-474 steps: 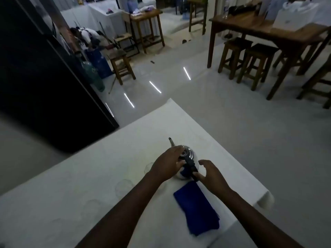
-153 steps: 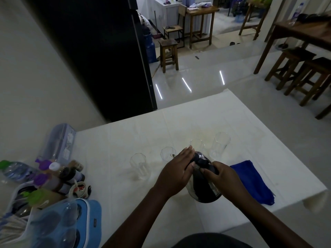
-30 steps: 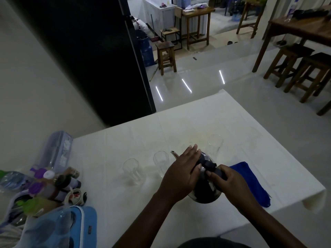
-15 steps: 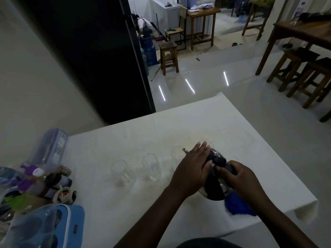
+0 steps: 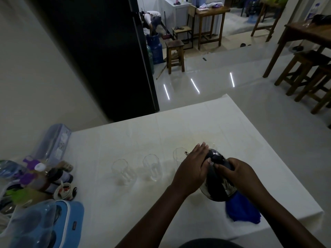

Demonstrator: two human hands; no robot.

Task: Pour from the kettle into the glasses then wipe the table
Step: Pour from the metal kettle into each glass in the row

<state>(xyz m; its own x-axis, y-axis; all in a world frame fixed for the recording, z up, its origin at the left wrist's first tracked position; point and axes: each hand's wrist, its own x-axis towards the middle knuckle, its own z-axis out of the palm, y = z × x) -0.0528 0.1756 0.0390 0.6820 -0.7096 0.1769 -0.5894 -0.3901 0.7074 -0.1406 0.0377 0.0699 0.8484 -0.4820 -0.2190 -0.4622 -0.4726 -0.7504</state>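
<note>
A shiny dark kettle (image 5: 217, 189) is tilted forward above the white table (image 5: 125, 208), its thin spout tip at the rim of a clear glass (image 5: 178, 156). My right hand (image 5: 238, 173) grips the kettle's black handle. My left hand (image 5: 194, 169) lies flat on the lid. Two more clear glasses (image 5: 152, 167) (image 5: 122, 171) stand in a row to the left, and another glass (image 5: 212, 144) peeks out behind my left fingers. A blue cloth (image 5: 241, 211) lies under and to the right of the kettle.
Bottles and jars (image 5: 35, 174) crowd the table's left end, with a blue case (image 5: 68, 224) and a clear box (image 5: 52, 142). A tall black fridge (image 5: 100, 56) stands behind. Wooden stools (image 5: 308, 72) and tables stand on the glossy floor. A person bends over far back.
Over the last second the kettle and both hands shifted right along the row, from the second glass to the third glass. The kettle now covers part of the blue cloth.
</note>
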